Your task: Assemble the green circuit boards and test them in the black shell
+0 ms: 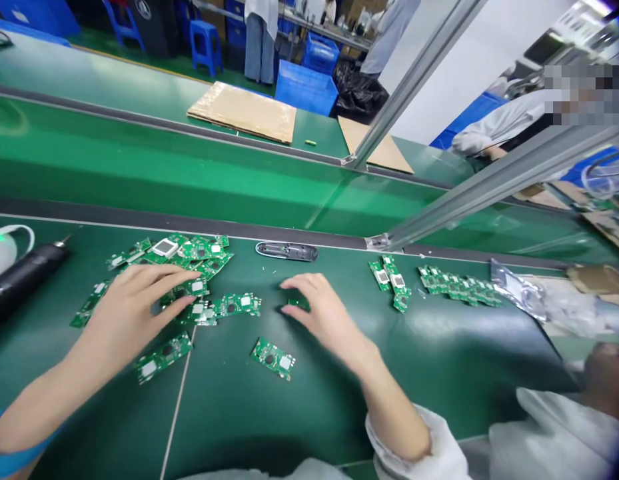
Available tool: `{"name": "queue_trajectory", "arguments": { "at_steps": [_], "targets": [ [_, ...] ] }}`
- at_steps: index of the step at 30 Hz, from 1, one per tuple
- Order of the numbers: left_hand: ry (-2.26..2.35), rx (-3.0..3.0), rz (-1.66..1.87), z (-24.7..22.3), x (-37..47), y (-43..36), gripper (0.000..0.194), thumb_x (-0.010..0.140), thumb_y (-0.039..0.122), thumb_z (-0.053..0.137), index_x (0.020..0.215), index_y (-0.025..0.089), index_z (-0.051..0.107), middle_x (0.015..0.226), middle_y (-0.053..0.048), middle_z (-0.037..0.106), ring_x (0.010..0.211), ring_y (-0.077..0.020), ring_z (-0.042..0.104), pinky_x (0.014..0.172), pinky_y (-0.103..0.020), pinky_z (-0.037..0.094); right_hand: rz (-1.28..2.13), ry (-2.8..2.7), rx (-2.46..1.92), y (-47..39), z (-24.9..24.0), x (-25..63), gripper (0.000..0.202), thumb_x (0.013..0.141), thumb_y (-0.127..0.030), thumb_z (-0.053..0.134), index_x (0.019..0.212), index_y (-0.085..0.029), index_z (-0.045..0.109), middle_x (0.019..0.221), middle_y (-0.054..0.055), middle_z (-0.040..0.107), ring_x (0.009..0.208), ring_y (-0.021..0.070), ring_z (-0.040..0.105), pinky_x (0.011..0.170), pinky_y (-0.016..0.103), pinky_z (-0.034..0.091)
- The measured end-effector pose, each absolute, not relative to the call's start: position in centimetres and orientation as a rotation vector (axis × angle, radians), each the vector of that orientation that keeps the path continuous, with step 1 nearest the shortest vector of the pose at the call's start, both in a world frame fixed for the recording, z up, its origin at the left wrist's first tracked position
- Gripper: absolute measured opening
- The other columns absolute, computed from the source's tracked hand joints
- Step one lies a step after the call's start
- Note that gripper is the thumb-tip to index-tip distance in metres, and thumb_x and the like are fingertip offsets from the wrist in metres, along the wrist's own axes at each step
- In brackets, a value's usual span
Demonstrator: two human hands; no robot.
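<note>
Head view: the left hand (134, 297) arches over a pile of green circuit boards (202, 251) on the tabletop (329, 413), its thumb and fingers parted, with no board clearly caught between them; whether the tips touch the pile I cannot tell. At 3 o'clock from it, the right hand (319, 307) is held low, thumb and fingers moderately spread, and a mostly hidden green piece (300, 304) shows by the gap; whether it is touched is unclear. I judge the step in hand to be the handling of loose boards, with 2 hands working close to the tabletop. From these poses, taking up a board would call for thumb and fingers to close low on its edges, and for the left hand to part it from overlapping neighbours without dragging them. Free of the pile lie a single board (164, 358) at 5 o'clock from the left hand and a front board (274, 359) between 7 and 8 o'clock from the right hand, both probably easier to pinch. A dark elongated case (287, 251) lies at 11 o'clock from the right hand; a small board cluster (395, 283) and, farther off, an overlapping board row (459, 287) lie near 3 o'clock. A black screwdriver-like tool (24, 283) lies at 9 o'clock from the left hand.
</note>
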State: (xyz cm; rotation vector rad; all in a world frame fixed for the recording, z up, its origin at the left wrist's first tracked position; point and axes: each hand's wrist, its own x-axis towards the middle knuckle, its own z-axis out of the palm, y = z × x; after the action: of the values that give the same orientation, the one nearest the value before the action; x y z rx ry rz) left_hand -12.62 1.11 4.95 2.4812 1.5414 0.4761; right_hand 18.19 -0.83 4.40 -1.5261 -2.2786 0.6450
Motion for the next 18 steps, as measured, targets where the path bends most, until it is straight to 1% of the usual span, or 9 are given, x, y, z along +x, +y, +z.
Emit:
{"name": "queue_trajectory", "arguments": {
  "at_steps": [2, 4, 6, 8, 10, 13, 15, 17, 18],
  "targets": [
    [1.497, 2.506, 0.506, 5.2, -10.7, 2.5, 0.032, 0.097, 0.036, 0.047, 0.117, 0.019, 0.066, 0.116, -0.012, 0.067, 0.106, -0.0294, 0.058, 0.097, -0.047, 0.044, 0.762, -2.232, -1.639, -1.3, 4.3, 20.5, 0.039, 0.078, -0.017, 0.077, 0.112, -0.022, 0.06, 0.114, 0.007, 0.062, 0.106, 0.0245, 0.054, 0.094, 0.042, 0.049],
    [1.379, 2.514, 0.525, 5.3, -7.6, 4.5, 0.035, 0.097, 0.035, 0.046, 0.119, 0.015, 0.065, 0.118, -0.013, 0.068, 0.11, -0.0295, 0.059, 0.1, -0.046, 0.043, 0.849, -2.2, -1.671, -1.7, 3.8, 21.6, 0.04, 0.074, -0.012, 0.079, 0.108, -0.023, 0.061, 0.112, 0.006, 0.061, 0.105, 0.024, 0.053, 0.093, 0.042, 0.048],
    [1.275, 2.467, 0.403, 4.9, -3.9, 6.6, 0.04, 0.095, 0.026, 0.049, 0.13, 0.008, 0.057, 0.133, -0.018, 0.061, 0.125, -0.031, 0.052, 0.109, -0.047, 0.036, 0.913, -2.122, -1.627, -1.9, 3.2, 21.9, 0.031, 0.078, -0.012, 0.075, 0.105, -0.022, 0.064, 0.109, 0.005, 0.063, 0.103, 0.0225, 0.054, 0.094, 0.041, 0.047],
    [1.19, 2.46, 0.346, 4.1, -0.5, 8.6, 0.052, 0.091, 0.021, 0.055, 0.141, 0.01, 0.047, 0.145, -0.017, 0.051, 0.134, -0.0301, 0.045, 0.112, -0.044, 0.034, 1.011, -1.943, -1.564, -1.9, 2.6, 21.9, 0.024, 0.083, -0.019, 0.071, 0.106, -0.023, 0.066, 0.105, 0.005, 0.065, 0.099, 0.0208, 0.056, 0.092, 0.039, 0.047],
    [1.152, 2.438, 0.32, 3.4, 1.9, 10.3, 0.057, 0.086, 0.011, 0.054, 0.142, 0.011, 0.045, 0.14, -0.017, 0.056, 0.13, -0.0294, 0.051, 0.109, -0.042, 0.038, 1.134, -1.671, -1.518, -1.6, 2.4, 22.0, 0.022, 0.086, -0.029, 0.067, 0.107, -0.023, 0.067, 0.102, 0.005, 0.065, 0.092, 0.0187, 0.059, 0.086, 0.036, 0.049],
    [1.167, 2.366, 0.33, 3.1, 3.4, 11.8, 0.057, 0.082, 0.004, 0.05, 0.139, 0.008, 0.05, 0.126, -0.019, 0.064, 0.119, -0.0308, 0.059, 0.103, -0.042, 0.042, 1.214, -1.386, -1.494, -1.2, 2.8, 22.8, 0.03, 0.088, -0.04, 0.059, 0.109, -0.02, 0.065, 0.092, 0.004, 0.064, 0.072, 0.0141, 0.06, 0.067, 0.03, 0.052],
    [1.193, 2.284, 0.341, 3.6, 3.4, 12.1, 0.054, 0.077, 0.006, 0.053, 0.131, 0.007, 0.058, 0.118, -0.021, 0.068, 0.112, -0.0352, 0.062, 0.097, -0.045, 0.045, 1.21, -1.326, -1.504, -0.9, 3.6, 23.2, 0.032, 0.086, -0.042, 0.061, 0.108, -0.019, 0.064, 0.085, 0.002, 0.063, 0.063, 0.0117, 0.056, 0.059, 0.027, 0.05],
    [1.199, 2.171, 0.359, 4.3, 2.8, 11.9, 0.044, 0.074, 0.012, 0.058, 0.117, 0.006, 0.068, 0.108, -0.02, 0.071, 0.103, -0.0384, 0.065, 0.091, -0.047, 0.048, 1.225, -1.235, -1.478, -0.6, 4.5, 23.3, 0.034, 0.079, -0.039, 0.07, 0.106, -0.02, 0.064, 0.08, 0.0, 0.063, 0.061, 0.0106, 0.053, 0.055, 0.024, 0.048],
    [1.192, 2.102, 0.378, 4.6, 2.5, 11.6, 0.041, 0.075, 0.016, 0.059, 0.113, 0.007, 0.07, 0.105, -0.019, 0.072, 0.1, -0.0382, 0.066, 0.087, -0.046, 0.05, 1.241, -1.176, -1.451, -0.5, 4.9, 23.1, 0.036, 0.075, -0.037, 0.075, 0.105, -0.021, 0.062, 0.079, -0.001, 0.063, 0.061, 0.0103, 0.053, 0.053, 0.023, 0.047]
  ]
}}
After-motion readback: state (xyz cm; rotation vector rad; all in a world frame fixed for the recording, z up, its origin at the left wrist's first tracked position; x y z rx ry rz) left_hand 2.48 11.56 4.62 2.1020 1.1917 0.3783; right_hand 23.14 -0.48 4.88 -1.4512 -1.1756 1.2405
